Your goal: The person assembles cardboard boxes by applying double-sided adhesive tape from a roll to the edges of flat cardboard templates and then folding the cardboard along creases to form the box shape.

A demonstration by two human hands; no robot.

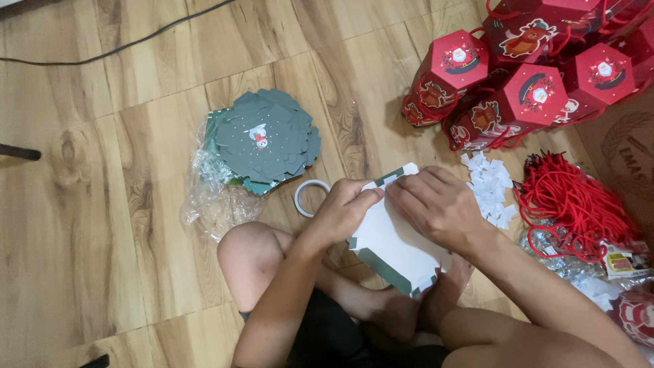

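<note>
Above the crossed legs, a white card (392, 235) with green edges is held by both hands — the left hand (344, 211) and right hand (436, 204) are closed on its top edge, near a tape ring (310, 197).

Left hand (344, 208) and right hand (436, 204) meet fingertip to fingertip above the crossed bare legs, both forearms angling in, fingers curled and pinching, knuckles up.
</note>
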